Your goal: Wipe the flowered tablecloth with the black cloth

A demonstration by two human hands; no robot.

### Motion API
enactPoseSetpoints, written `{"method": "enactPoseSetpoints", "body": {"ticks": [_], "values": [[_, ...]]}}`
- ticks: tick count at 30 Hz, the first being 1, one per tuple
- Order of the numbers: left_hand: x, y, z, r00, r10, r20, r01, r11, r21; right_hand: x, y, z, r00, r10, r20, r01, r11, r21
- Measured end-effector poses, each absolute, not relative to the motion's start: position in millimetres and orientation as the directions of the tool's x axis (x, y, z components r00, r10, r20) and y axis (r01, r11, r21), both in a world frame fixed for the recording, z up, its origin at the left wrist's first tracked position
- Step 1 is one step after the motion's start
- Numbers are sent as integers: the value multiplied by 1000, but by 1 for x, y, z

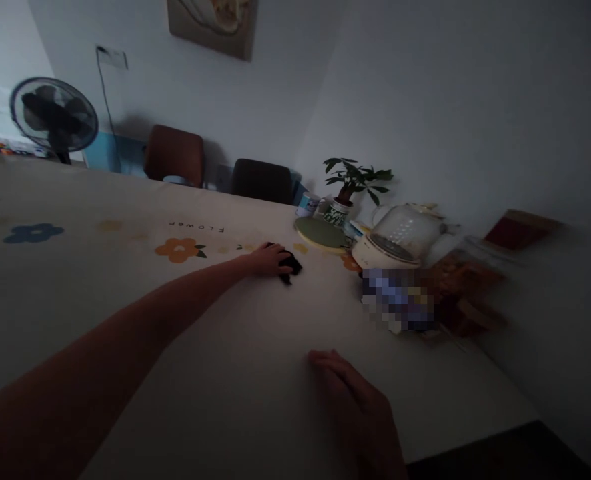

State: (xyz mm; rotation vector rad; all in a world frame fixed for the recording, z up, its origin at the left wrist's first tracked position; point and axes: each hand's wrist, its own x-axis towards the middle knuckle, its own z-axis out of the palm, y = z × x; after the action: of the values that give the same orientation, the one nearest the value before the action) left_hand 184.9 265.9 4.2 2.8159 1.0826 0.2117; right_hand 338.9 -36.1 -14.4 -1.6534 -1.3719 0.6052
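Note:
My left hand reaches far out across the table, its fingers bent over a small black cloth-like item that lies on the tablecloth. Part of that dark item is hidden beneath the fingers, and its exact kind is hard to make out. Closer to me, my right hand is turned on its side above the near part of the table, slightly blurred. Its fingers are extended and close together, with nothing visible in them. The pale tablecloth has printed orange and blue flowers.
At the right stand a green round mat, a potted plant, a cup, a glass kettle on its base, and a blurred-out package. Two chairs and a fan are beyond the table.

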Motion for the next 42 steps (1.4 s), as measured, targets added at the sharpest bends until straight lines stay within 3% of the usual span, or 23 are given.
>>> {"method": "enactPoseSetpoints", "body": {"ticks": [12,21,28,34,42], "values": [[268,306,3,612,790,49,766,-607,211,337,-41,-9,290,951,106,495,-55,-867],[242,285,-3,683,723,102,697,-687,206,337,-34,-1,350,930,113,476,-73,-877],[157,240,-3,775,620,122,591,-780,206,332,-33,11,359,922,143,488,-55,-871],[40,202,-4,786,610,98,586,-786,196,335,-32,11,359,922,142,508,-66,-859],[-138,146,-5,549,833,64,818,-552,161,331,-32,22,338,934,115,559,-101,-823]]}}
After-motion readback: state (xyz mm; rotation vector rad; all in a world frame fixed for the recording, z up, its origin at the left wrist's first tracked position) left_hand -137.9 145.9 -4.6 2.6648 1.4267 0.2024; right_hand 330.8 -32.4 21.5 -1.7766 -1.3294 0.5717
